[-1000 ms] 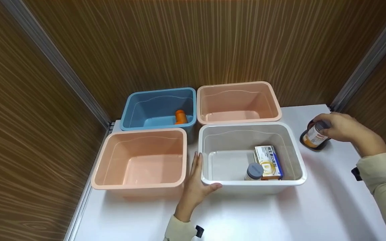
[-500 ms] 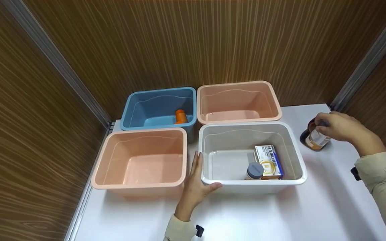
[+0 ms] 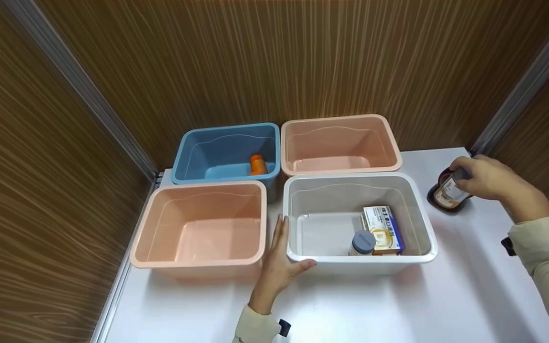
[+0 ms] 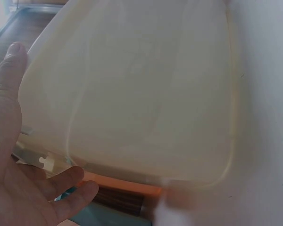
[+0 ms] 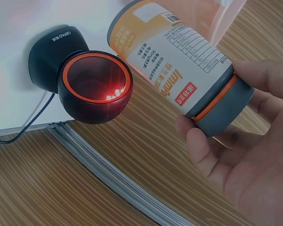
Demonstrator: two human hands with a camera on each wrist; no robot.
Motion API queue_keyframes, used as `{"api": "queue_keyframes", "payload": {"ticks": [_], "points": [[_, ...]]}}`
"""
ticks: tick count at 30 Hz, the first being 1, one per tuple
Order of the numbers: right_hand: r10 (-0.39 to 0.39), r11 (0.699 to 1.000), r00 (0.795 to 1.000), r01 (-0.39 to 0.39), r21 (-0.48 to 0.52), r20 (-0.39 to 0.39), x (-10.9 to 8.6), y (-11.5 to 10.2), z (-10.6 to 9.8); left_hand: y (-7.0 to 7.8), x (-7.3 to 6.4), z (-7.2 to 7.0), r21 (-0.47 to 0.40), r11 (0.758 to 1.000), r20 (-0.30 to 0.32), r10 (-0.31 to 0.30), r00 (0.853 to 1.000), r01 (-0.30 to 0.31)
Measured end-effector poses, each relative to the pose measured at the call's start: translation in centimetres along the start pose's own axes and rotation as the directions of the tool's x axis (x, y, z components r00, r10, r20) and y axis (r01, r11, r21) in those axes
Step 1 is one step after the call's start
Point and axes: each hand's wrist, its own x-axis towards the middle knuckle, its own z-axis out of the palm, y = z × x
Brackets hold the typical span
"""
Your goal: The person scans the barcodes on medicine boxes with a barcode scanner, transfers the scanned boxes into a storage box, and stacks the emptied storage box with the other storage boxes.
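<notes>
My right hand [image 3: 486, 178] pinches the grey cap of a vitamin bottle [image 5: 174, 56], which has an orange and white label. The bottle is tilted, its base toward the lower left in the head view. Close beside it stands a black barcode scanner [image 5: 80, 82] with a red glow in its round window. My left hand [image 3: 277, 267] rests at the near left corner of the white bin [image 3: 360, 259], fingers extended along the side and thumb at the front rim. Inside that bin are a grey-capped bottle [image 3: 363, 243] and a white, blue and yellow medicine box [image 3: 382, 229].
Left of the white bin is a pink bin [image 3: 198, 263]. Behind stand a blue bin [image 3: 229, 180] holding an orange bottle [image 3: 257, 165], and another pink bin [image 3: 341, 170]. Wood-grain walls [image 3: 274, 62] enclose the white table [image 3: 350, 309]. A cable [image 5: 28, 120] runs from the scanner.
The bottle has turned in my right fingers beside the scanner, so a different part of its label shows in the head view. My left hand stays at the white bin's corner.
</notes>
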Motion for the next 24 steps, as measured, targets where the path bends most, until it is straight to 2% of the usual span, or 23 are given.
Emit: {"api": "queue_keyframes", "payload": {"ticks": [7, 12, 17, 24], "points": [[0.009, 1.000, 1.000, -0.009, -0.003, -0.023, -0.1, -0.5, -1.0, -0.1, 0.1, 0.0, 0.004, 1.000, -0.009, 0.019, 1.000, -0.019], [0.004, 1.000, 0.996, -0.003, 0.008, -0.092, -0.2, -1.2, -1.9, 0.0, 0.1, 0.0, 0.001, 1.000, -0.012, 0.006, 1.000, -0.006], [0.015, 0.997, 0.988, -0.002, 0.081, -0.153, -0.3, -2.3, -2.6, 0.2, 0.1, 0.0, -0.006, 1.000, -0.009, -0.006, 1.000, 0.006], [-0.004, 0.981, 0.991, 0.029, 0.190, -0.133, 0.0, -5.0, -3.1, 0.1, 0.0, 0.0, -0.010, 1.000, -0.014, -0.010, 1.000, 0.010]]}}
